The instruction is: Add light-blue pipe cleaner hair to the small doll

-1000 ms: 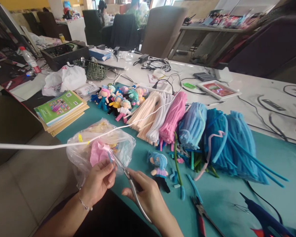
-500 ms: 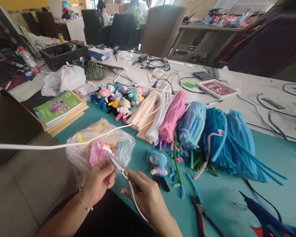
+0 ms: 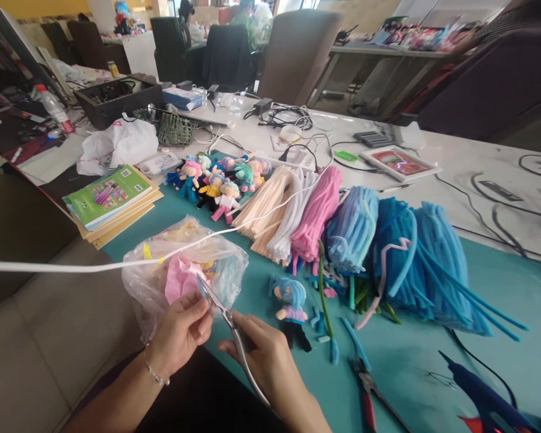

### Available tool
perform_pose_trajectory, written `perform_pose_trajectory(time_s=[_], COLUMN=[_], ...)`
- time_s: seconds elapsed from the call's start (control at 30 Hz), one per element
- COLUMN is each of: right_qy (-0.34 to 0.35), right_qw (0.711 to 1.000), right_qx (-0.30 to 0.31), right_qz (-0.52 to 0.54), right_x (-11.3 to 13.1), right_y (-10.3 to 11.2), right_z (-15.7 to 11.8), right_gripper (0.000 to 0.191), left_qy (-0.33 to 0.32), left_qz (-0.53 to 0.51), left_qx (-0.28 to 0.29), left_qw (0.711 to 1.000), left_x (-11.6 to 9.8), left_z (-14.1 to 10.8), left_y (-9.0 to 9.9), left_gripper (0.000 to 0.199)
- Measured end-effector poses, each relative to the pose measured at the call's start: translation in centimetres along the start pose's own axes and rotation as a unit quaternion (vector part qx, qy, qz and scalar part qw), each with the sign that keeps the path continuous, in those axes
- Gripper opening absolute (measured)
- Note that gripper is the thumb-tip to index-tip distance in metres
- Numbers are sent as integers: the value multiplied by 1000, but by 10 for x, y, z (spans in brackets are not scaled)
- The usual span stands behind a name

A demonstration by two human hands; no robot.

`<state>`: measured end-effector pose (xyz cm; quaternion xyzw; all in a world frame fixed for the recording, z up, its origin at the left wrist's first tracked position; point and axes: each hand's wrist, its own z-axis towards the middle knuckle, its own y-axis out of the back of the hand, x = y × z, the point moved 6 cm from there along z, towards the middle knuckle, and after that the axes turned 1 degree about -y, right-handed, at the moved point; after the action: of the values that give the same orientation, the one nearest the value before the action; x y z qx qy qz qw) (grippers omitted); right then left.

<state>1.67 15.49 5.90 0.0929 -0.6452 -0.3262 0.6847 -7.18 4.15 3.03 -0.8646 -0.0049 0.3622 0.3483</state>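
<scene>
My right hand [image 3: 265,355] is wrapped round the handles of silver scissors [image 3: 219,305], whose blades point up and left. Between the thumb and fingers of my left hand [image 3: 187,325] is a small light-blue piece [image 3: 201,287], pinched right beside the blade tips; its exact kind is too small to make out. Behind my left hand lies a clear plastic bag [image 3: 228,255] with a crumpled pink piece [image 3: 180,279] in it. A small doll with blue hair [image 3: 291,294] lies on the green mat [image 3: 261,246], to the right of the scissors.
Bundles of peach [image 3: 265,204], pink [image 3: 315,210] and blue pipe cleaners [image 3: 354,225] stretch across the mat. Several small dolls [image 3: 216,180] sit behind. Pliers [image 3: 365,385] and a glue gun [image 3: 482,385] lie at right. A white cable [image 3: 94,264] crosses the view.
The scissors' blades have shifted slightly, and the light-blue piece at my left fingertips shows more clearly beside them. Both hands stay almost in the same place.
</scene>
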Motion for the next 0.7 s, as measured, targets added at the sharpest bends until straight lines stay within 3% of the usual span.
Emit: perform_pose_trajectory(time_s=[0.37,0.7], right_qy=[21,36], right_qw=[998,988], right_qx=[9,-12], right_qz=[-61,-146], right_x=[3,3], right_y=[10,5], right_z=[2,-4], right_gripper=[57,57], left_qy=[-17,-21], left_qz=[10,11], left_qx=[4,10], left_qw=[1000,1000], left_x=[-6,-2], left_z=[2,2], left_y=[3,3], left_gripper=[45,45])
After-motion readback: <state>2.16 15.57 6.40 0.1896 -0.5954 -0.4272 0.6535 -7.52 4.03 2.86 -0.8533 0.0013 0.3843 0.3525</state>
